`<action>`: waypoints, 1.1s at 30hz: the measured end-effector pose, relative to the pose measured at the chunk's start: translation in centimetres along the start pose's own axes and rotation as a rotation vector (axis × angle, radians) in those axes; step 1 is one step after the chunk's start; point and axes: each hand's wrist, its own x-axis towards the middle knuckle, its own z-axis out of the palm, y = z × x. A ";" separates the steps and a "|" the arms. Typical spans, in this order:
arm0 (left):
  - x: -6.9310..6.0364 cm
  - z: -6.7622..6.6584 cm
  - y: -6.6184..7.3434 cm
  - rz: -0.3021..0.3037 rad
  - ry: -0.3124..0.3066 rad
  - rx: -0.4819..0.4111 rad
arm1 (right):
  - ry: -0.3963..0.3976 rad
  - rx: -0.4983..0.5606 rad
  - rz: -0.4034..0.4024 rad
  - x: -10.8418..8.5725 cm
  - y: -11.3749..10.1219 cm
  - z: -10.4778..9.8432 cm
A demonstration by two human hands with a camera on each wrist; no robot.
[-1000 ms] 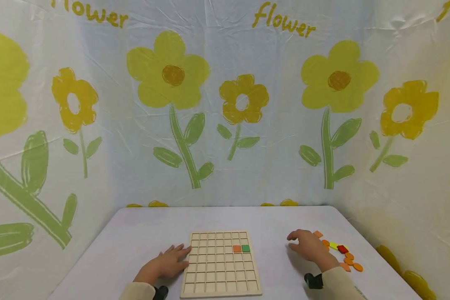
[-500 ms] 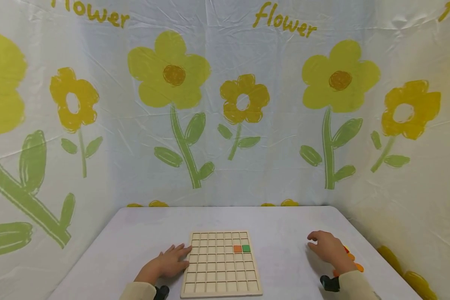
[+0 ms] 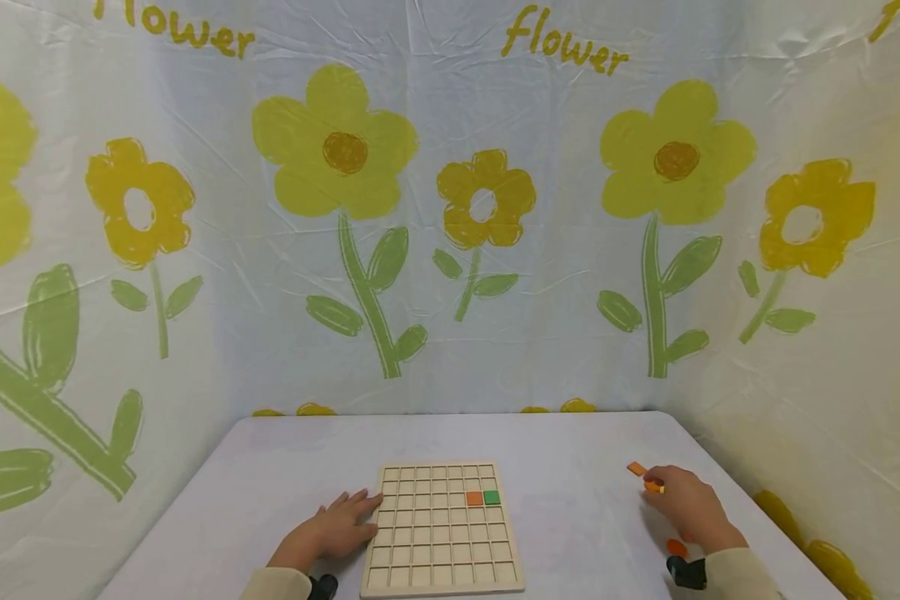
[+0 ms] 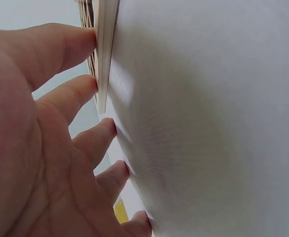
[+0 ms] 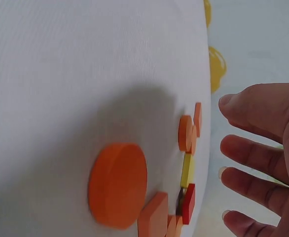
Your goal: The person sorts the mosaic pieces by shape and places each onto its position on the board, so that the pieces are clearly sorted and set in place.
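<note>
A cloth backdrop (image 3: 555, 333) printed with yellow flowers rose behind a white-topped table (image 3: 292, 462). On the table lay a pale wooden grid board (image 3: 442, 592). The left hand (image 3: 333, 527) had its fingers spread and fairly straight, two digits touching the board's left edge and the other fingertips resting on the tabletop; it gripped nothing. The right hand (image 3: 688, 506) was well to the right of the board, among loose pieces, its thumb apart from its loosely bent fingers, with hold of nothing. In the right wrist view, an orange disc (image 5: 117, 186) lay flat nearest the camera; past it were a yellow block (image 5: 187, 170) and a red block (image 5: 189, 203) (both seen almost edge-on). In the board's third row from the far side, an orange square tile (image 3: 475, 498) and a green square tile (image 3: 491, 497) occupied neighbouring cells at the right end.
</note>
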 end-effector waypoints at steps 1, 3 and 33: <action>0.0 0.0 0.0 0.000 -0.001 0.001 | 0.000 -0.001 0.001 0.0 0.2 -0.1; 0.1 0.0 -0.1 0.000 -0.003 -0.001 | 0.004 -0.005 0.002 0.0 0.6 -0.2; 0.0 -0.1 0.1 -0.002 -0.012 -0.010 | -0.068 0.060 0.175 0.0 5.0 0.1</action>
